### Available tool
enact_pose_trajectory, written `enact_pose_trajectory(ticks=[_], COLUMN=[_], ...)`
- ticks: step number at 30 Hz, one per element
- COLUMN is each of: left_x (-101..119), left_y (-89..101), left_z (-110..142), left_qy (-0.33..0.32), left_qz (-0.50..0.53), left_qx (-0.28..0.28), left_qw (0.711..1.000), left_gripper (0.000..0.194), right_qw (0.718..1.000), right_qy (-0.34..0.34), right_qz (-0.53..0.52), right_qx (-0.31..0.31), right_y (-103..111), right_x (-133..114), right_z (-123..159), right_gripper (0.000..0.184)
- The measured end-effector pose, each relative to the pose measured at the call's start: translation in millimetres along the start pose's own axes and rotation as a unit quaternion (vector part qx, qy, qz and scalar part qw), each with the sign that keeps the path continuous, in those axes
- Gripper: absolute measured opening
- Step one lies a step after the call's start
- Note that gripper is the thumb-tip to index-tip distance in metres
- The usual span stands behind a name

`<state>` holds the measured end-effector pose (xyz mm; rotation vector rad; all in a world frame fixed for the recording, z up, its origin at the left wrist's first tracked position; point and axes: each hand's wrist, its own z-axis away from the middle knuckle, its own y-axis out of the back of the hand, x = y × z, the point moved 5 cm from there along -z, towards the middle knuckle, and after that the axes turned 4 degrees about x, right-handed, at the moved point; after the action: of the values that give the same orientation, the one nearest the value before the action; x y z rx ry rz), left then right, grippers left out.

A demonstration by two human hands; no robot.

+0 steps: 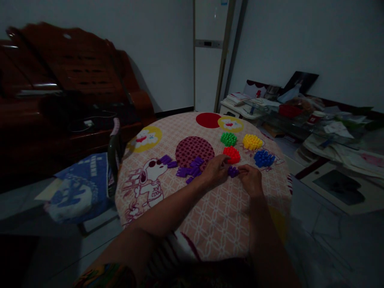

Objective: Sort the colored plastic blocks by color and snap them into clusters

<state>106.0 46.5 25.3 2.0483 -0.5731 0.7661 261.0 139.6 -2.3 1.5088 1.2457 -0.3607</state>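
Purple pieces (233, 172) lie in from the right edge of the table (225, 224), between half-curled left hand (216, 169) and loosely pinched right hand (251, 179), grips unclear; a careless nudge could scatter them.

The words "JOE COOL" can be read on the tablecloth (216, 224), on the shirt (156, 193) of a printed dog (153, 170). They are dark red capitals on a pale ground, set in two lines, "JOE" above "COOL".

Other marks show but are too small, dim or blurred to read. Pale lettering stands in a short row on the blue cloth (97, 170) over the chair at left. A red cup (315, 117) on the glass table bears a pale mark. The tall white unit (208, 76) has small marks on its grey strip (199, 43) and a blue sticker (224, 2) near its top.
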Motion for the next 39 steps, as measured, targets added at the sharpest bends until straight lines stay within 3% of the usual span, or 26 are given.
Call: enact_pose_trajectory(ticks=[3,6,9,11,14,17,20,22,24,28,31,34,39], left_x=[-7,-27,-53,-65,-71,-68,-66,-70,-74,-71,-54,-33,-13], left_y=[37.0,88.1,128.7,139.3,133.7,117.0,107.3,111.7,122.4,129.0,107.4,80.2,49.1], left_z=[-12,-16,-6,4,14,12,9,8,7,2,-3,-8,-8], left_qy=[-0.002,0.045,0.108,0.136,0.153,0.139,0.114,0.116,0.125,0.136,0.121,0.09,0.076], left_qz=[-0.049,-0.094,-0.139,-0.153,-0.212,-0.281,-0.24,-0.173,-0.105,0.044,0.154,0.227,0.254], left_qx=[-0.048,-0.11,-0.203,-0.276,-0.341,-0.348,-0.344,-0.328,-0.285,-0.204,-0.177,-0.133,-0.112], left_qw=[0.998,0.988,0.963,0.939,0.903,0.884,0.9,0.921,0.944,0.968,0.965,0.96,0.958], left_gripper=[0.031,0.014,0.017,0.027,0.033,0.029,0.026,0.018,0.011,0.024,0.03,0.031,0.033], right_qw=[0.999,0.996,0.995,0.995,0.994,0.993,0.993,0.993,0.991,0.983,0.978,0.977,0.972], right_qy=[-0.035,-0.057,-0.072,-0.076,-0.079,-0.086,-0.09,-0.084,-0.074,-0.022,0.069,0.145,0.11], right_qz=[-0.001,0.005,0.004,-0.001,-0.006,-0.011,-0.022,-0.029,-0.029,-0.042,-0.057,-0.084,-0.199], right_qx=[0.036,0.062,0.069,0.071,0.072,0.075,0.075,0.083,0.107,0.179,0.187,0.135,0.067], right_y=[2,4,5,4,3,3,4,4,6,13,13,2,-17], right_x=[9,16,20,21,21,22,24,25,22,-3,-40,-70,-71], right_z=[-1,-2,-2,-2,-3,-3,-3,-2,-2,5,15,25,30], right_gripper=[0.028,0.03,0.031,0.032,0.032,0.031,0.03,0.029,0.029,0.026,0.022,0.021,0.03])
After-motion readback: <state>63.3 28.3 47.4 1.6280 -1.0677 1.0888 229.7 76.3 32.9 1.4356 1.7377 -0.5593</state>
